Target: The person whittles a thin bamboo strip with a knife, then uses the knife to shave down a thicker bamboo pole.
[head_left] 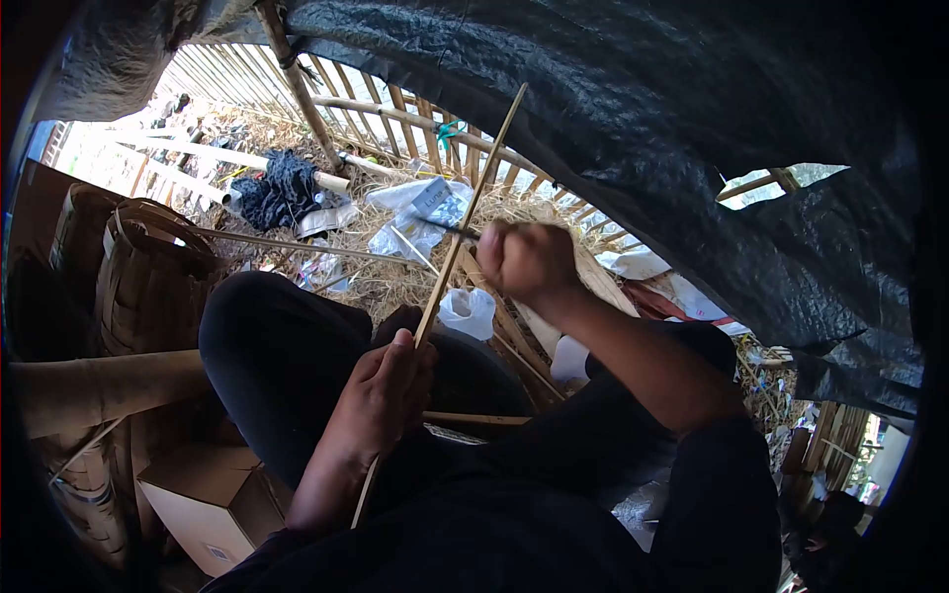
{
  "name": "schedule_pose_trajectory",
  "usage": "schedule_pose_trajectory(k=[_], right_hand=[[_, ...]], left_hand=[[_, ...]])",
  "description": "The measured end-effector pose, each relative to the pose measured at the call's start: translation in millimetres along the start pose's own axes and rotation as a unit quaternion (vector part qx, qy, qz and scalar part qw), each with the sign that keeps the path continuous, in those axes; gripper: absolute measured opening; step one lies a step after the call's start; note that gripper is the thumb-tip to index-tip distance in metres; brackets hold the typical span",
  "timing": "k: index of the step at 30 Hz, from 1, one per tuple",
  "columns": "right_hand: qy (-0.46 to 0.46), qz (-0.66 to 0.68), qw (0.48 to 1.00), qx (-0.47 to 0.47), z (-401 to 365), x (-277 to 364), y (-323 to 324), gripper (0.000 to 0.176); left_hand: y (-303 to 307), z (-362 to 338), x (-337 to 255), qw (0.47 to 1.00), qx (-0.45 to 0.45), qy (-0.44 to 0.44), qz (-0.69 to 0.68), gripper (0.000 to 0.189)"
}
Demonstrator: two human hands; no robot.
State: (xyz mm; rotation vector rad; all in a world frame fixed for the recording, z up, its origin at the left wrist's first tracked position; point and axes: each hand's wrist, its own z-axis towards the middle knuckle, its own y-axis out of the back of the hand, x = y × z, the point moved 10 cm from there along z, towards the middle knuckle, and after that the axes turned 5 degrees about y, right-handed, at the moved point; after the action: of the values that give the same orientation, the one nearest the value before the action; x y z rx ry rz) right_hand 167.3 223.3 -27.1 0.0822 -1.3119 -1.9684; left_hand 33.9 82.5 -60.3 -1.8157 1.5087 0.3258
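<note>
A long, thin bamboo strip (489, 163) runs slantwise from my lap up toward the tarp. Low on it, my left hand (381, 400) is closed around the strip, thumb lying along its top. My right hand (529, 259) makes a fist around the handle of a knife, most of which the fingers hide. The narrow dark knife blade (443, 226) points left and crosses the strip above my left hand, apparently touching it. Both of my legs are folded beneath the strip.
Woven baskets (158, 272), a thick bamboo pole (109, 390) and a cardboard box (203, 504) stand at my left. A black tarp (652, 119) hangs low at right, before a bamboo fence (395, 119). Straw, a black cloth (284, 190) and a white plastic container (468, 313) litter the ground.
</note>
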Motion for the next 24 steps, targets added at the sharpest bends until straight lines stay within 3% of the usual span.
schedule_pose_trajectory(k=[1,5,9,11,15,17,19,22,24], right_hand=[[0.000,-0.020,0.999,-0.047,8.6,-17.9,14.4,0.046],[-0.050,-0.002,0.999,-0.002,2.8,-9.8,6.8,0.045],[0.002,0.051,0.998,0.034,-13.0,32.0,8.0,0.032],[0.047,0.071,0.996,0.019,-5.2,20.4,12.1,0.034],[-0.026,-0.050,0.998,-0.021,17.5,-38.0,12.1,0.050],[-0.032,-0.016,0.999,-0.008,13.3,-5.2,17.1,0.049],[0.055,0.030,0.998,0.000,-3.9,58.2,19.1,0.045],[0.052,0.044,0.998,-0.002,-10.4,39.2,16.0,0.042],[-0.022,-0.013,0.999,-0.043,-11.9,-21.3,24.4,0.040]], left_hand=[[2.2,-3.4,-1.9,1.000,-0.015,0.000,0.013,0.047],[8.0,-3.0,-3.0,0.999,-0.042,-0.008,0.016,0.048],[12.5,-3.3,-5.6,0.998,-0.052,-0.012,0.026,0.042],[8.9,-1.8,-4.0,0.999,-0.032,-0.017,0.026,0.042],[6.1,4.1,4.9,1.000,-0.009,-0.006,0.012,0.046],[5.7,4.6,3.1,1.000,-0.007,-0.012,0.011,0.050],[4.9,2.9,-1.5,0.994,-0.026,-0.038,0.095,0.051],[2.7,2.1,-4.2,0.993,-0.023,-0.046,0.103,0.052],[-2.4,-3.2,-17.7,0.992,-0.034,-0.055,0.104,0.051]])
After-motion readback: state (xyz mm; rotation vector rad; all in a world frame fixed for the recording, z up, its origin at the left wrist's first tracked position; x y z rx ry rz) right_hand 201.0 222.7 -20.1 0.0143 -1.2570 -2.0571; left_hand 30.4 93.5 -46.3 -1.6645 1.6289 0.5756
